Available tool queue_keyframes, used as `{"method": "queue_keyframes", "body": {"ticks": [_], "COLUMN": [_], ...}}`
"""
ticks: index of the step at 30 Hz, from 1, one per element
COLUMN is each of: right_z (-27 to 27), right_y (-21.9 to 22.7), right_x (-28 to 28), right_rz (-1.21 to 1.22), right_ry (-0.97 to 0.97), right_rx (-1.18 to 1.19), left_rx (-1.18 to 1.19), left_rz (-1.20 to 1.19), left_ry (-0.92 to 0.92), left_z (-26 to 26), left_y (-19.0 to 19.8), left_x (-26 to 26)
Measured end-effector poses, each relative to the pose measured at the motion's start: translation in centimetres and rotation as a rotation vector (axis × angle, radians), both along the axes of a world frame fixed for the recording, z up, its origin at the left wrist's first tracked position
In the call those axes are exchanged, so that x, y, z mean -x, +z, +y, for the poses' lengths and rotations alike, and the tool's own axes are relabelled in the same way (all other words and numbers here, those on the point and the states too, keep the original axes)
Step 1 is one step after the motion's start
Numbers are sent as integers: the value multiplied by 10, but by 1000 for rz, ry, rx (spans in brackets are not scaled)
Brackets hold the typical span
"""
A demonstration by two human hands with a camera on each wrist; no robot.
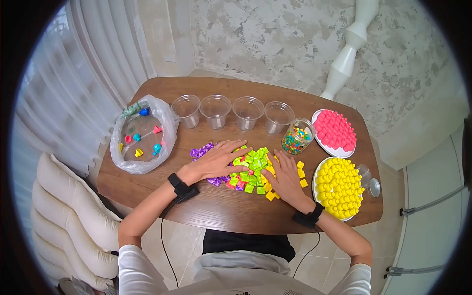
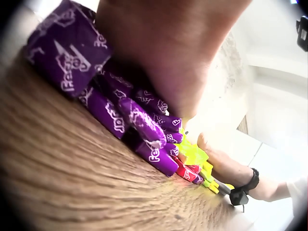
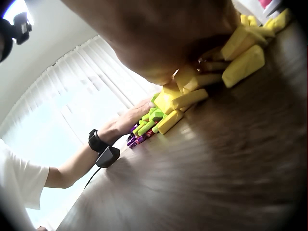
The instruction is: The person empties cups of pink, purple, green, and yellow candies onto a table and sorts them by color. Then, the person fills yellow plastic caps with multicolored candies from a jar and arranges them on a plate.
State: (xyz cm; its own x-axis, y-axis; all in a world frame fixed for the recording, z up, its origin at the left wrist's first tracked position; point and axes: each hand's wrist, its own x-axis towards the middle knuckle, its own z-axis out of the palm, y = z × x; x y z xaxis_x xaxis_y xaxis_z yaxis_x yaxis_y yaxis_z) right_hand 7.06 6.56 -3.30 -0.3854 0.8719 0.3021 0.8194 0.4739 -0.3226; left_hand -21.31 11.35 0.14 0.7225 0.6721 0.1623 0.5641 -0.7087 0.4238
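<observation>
A spread of small wrapped candies covers the middle of the table in the head view. My left hand [image 1: 212, 162] rests palm down with fingers spread over the purple candies [image 1: 200, 150] and the edge of the green candies [image 1: 259, 162]. Across the pile, my right hand [image 1: 289, 183] lies with straight fingers on the yellow candies [image 1: 302, 174]. A few pinkish-red candies show between the colours. Close up in the left wrist view, printed purple candies [image 2: 147, 127] crowd beneath the palm. Yellow candies [image 3: 190, 98] sit under the right palm in its wrist view.
Several clear plastic cups [image 1: 215, 109] line the back, beside a jar [image 1: 298, 137] of small colourful pieces. A clear plastic bag [image 1: 169, 132] with small coloured pieces stands left. Plates of pink pieces [image 1: 335, 130] and yellow pieces [image 1: 339, 189] are right, near a small clear container [image 1: 374, 187].
</observation>
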Motion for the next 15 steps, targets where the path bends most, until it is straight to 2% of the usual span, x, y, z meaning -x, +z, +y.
{"method": "queue_keyframes", "body": {"ticks": [9,12,15], "right_z": [5,16,16], "right_y": [1,-5,34], "right_x": [14,7,-15], "right_rz": [22,175,312], "right_ry": [2,53,90], "right_rx": [49,126,157], "left_rx": [14,46,110], "left_rz": [17,29,30], "left_ry": [-14,-21,0], "left_z": [2,3,5], "left_y": [0,4,18], "left_x": [13,12,11]}}
